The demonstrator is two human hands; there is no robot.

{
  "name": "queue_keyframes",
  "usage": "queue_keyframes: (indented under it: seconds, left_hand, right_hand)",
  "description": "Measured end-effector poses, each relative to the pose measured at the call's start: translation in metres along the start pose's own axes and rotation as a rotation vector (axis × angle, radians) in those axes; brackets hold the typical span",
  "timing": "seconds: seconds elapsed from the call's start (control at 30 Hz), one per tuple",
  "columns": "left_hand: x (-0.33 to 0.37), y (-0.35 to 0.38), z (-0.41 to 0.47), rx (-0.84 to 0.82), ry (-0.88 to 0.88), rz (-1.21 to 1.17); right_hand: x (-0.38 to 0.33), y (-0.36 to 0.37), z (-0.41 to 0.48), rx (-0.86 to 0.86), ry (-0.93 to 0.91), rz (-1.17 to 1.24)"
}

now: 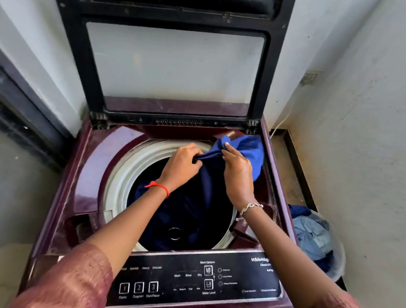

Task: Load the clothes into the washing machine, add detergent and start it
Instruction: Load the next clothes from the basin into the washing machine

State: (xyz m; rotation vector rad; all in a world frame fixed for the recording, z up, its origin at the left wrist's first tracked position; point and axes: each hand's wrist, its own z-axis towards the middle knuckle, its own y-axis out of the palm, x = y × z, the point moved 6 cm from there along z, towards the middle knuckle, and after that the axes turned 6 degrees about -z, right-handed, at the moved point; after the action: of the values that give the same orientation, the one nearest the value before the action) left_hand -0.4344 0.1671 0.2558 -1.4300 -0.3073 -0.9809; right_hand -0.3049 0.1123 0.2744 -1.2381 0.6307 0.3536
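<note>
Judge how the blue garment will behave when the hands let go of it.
Likely floppy: the blue garment bunches between the left hand and right hand and drapes over the tub rim. Probably light. Released, it may partly hang on the rim rather than drop in.

The lid (172,50) runs off the top edge, the small print on the panel (199,279) blurs, and the washer (96,157) partly hides the basket (335,245).
</note>
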Motion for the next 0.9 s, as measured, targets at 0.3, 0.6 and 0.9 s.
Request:
queue_keyframes:
  seconds: [0.3,0.6,0.9]
  left_hand:
    - [-0.055,-0.046,-0.044,-0.021,-0.149,0.067]
    - [-0.105,0.009,-0.095,-0.726,-0.439,0.365]
    - [-0.028,0.007,-0.044,-0.469,-0.073,0.118]
  right_hand:
    - [-0.044,0.059,-0.020,-0.192,-0.132,-0.060]
    - [0.013,0.120,-0.057,-0.839,0.039,-0.410]
    - [0.022,0.039,-0.030,-0.452,0.177,-0.287]
